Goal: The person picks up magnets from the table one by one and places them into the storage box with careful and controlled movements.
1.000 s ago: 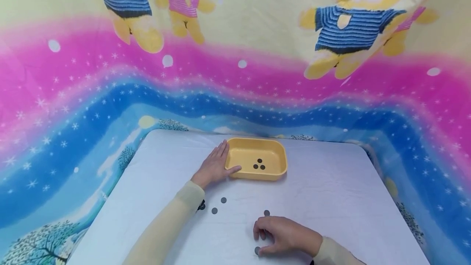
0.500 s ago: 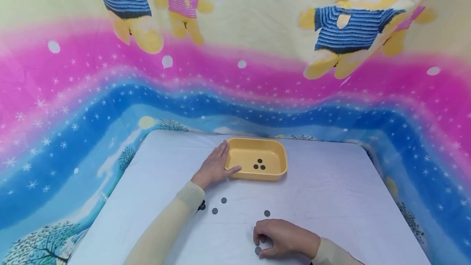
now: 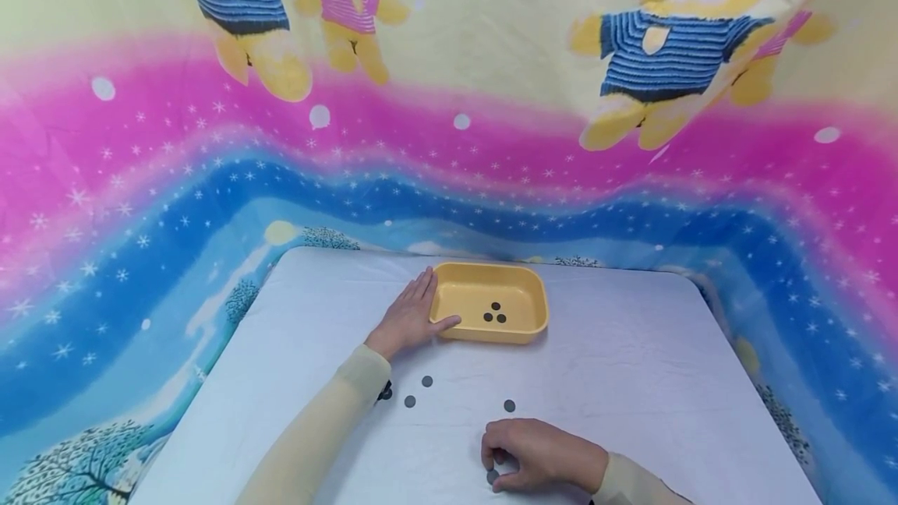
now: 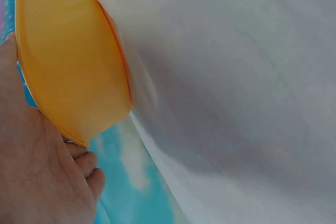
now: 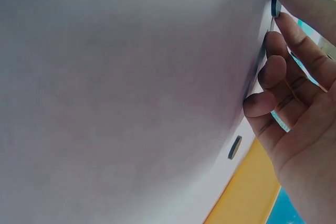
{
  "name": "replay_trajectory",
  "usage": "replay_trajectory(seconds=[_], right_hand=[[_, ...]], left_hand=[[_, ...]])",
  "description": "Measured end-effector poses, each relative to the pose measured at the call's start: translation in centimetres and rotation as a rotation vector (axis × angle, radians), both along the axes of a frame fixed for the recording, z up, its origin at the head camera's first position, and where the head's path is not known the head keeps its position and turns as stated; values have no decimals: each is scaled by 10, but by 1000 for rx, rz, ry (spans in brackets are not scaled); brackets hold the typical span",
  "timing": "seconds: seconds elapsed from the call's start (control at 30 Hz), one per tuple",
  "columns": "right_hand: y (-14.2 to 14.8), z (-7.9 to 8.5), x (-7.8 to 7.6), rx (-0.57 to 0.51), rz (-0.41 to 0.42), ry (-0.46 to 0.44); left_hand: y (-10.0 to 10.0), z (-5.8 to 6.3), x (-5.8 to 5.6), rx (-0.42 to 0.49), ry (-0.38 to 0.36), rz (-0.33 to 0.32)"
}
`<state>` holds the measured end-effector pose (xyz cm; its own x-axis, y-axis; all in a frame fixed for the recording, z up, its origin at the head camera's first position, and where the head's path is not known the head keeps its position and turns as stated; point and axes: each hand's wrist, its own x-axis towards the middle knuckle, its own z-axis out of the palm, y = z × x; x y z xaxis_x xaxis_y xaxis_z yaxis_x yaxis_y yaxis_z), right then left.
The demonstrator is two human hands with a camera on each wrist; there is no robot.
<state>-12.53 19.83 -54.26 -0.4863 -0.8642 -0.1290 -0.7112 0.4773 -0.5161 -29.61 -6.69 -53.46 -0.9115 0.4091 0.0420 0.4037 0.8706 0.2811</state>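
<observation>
My left hand rests against the left end of a yellow tray, thumb over its front rim and fingers straight along the side. From the left wrist, the hand lies at the rim of the tray. Three small dark discs, one of them this disc, lie inside it. Near the front of the table, my right hand pinches another dark disc between thumb and index finger. The right wrist view shows this disc on edge between those fingertips, with the other fingers curled.
One loose disc lies just beyond the right hand. Two more, including this grey disc, lie left of centre. A few dark pieces sit partly behind the left sleeve. A patterned cloth surrounds the white table.
The right hand has drawn back slightly from the far loose disc, and its thumb and index finger have closed in on the near one. The left hand and tray stay put.
</observation>
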Motion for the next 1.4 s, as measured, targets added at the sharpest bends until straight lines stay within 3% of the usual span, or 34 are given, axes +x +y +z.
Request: replay_trajectory(seconds=[0.27,0.87,1.03,1.2,1.4], right_hand=[[-3,2,1,24,-12,-56],[-6,6,4,-9,17,-70],[-3,9,2,-49,11,-35],[1,11,-2,-98,-15,33],[2,15,-14,-113,-111,11]], left_hand=[[0,-1,0,5,-1,3],[-1,0,0,8,7,-12],[-1,0,0,2,4,-9],[0,2,1,12,-14,-8],[0,2,2,17,-1,-12]])
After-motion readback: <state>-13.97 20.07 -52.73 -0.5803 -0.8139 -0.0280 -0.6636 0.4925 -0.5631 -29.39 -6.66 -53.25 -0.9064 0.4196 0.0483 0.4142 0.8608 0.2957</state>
